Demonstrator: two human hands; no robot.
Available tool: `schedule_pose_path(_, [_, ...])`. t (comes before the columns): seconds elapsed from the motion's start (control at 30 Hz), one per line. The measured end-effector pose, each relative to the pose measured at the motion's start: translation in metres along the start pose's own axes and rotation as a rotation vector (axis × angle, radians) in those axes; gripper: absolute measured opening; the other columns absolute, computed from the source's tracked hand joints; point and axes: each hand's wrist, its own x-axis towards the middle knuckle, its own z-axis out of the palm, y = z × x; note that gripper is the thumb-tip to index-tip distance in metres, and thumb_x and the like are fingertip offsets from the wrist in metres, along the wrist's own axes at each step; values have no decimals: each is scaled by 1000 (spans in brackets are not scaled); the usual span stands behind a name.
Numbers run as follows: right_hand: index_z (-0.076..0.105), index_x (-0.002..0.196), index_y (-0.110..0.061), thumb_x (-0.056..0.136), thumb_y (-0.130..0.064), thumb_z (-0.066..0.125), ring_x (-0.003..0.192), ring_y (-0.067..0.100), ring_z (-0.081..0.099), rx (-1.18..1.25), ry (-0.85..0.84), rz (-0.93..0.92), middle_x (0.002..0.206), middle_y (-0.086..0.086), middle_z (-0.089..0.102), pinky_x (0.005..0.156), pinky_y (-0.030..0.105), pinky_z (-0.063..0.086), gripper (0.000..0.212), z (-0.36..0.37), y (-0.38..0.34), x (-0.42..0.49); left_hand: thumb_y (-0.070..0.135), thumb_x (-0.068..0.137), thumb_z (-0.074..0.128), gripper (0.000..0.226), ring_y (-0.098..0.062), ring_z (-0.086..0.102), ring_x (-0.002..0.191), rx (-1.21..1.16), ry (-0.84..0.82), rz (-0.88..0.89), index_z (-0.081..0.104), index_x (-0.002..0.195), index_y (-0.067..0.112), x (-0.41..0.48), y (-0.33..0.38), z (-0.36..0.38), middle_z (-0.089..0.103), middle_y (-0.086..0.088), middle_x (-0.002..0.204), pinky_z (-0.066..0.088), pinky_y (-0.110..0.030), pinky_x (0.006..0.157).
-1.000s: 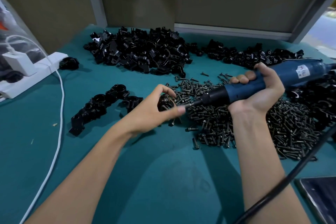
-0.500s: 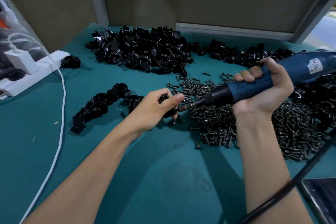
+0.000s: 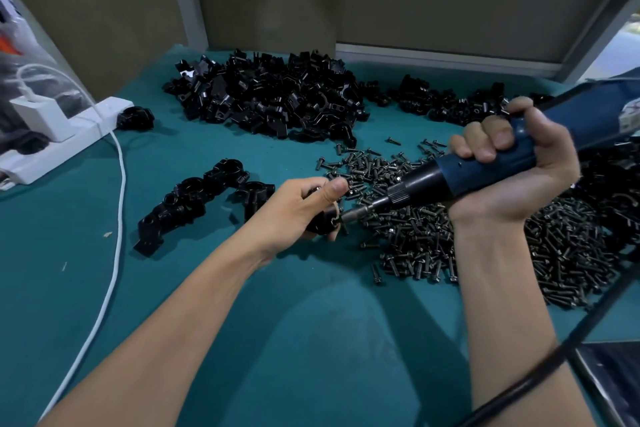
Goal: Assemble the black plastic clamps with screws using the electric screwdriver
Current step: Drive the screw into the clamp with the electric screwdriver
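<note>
My left hand (image 3: 298,206) grips a black plastic clamp (image 3: 320,220) just above the teal table, thumb on top; most of the clamp is hidden by the fingers. My right hand (image 3: 512,166) is wrapped round the blue electric screwdriver (image 3: 485,166). Its bit slants down-left and its tip meets a screw (image 3: 337,218) at the clamp's right side. A wide pile of dark screws (image 3: 485,236) lies under and to the right of the tool.
A big heap of loose black clamp parts (image 3: 270,97) lies at the back, more at back right (image 3: 450,104). A row of assembled clamps (image 3: 194,201) sits left of my left hand. A white power strip (image 3: 65,139) and cable (image 3: 114,218) at left; the screwdriver's black cord (image 3: 554,350) crosses at lower right.
My left hand has lowered the clamp toward the table and turned it. The screwdriver has tilted steeper, its tip following down onto the screw at the clamp.
</note>
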Motion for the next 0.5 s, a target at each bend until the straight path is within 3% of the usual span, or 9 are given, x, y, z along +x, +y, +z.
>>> schedule_pose_path(0.17, [54,75,-14,73,-18,49,41,8,39,-10,5,-4,50,-7,45,46,22,34,7,2,0,0,69,74,53,52,-17,55,52,14,23,11,55,70,17,1,-1,-1,68,-7,60,41,-15,46])
schedule_pose_path(0.3, [51,74,-14,72,-17,50,41,9,38,-20,71,-15,50,-6,44,46,22,34,4,2,1,0,70,73,55,54,-13,54,48,35,72,29,56,71,16,2,-2,0,68,-8,58,38,-15,45])
schedule_pose_path(0.43, [48,72,-14,70,-17,53,42,10,37,-33,169,-24,51,-6,42,47,22,35,6,2,1,1,75,72,56,56,-29,48,52,131,163,88,52,64,20,3,-4,1,67,-18,64,34,-32,54])
schedule_pose_path(0.5, [46,72,-14,70,-16,53,42,10,36,-45,221,-33,52,-5,41,48,22,34,8,3,2,1,78,71,55,61,-30,47,50,207,235,131,50,66,17,2,-5,3,69,-12,62,35,-35,53])
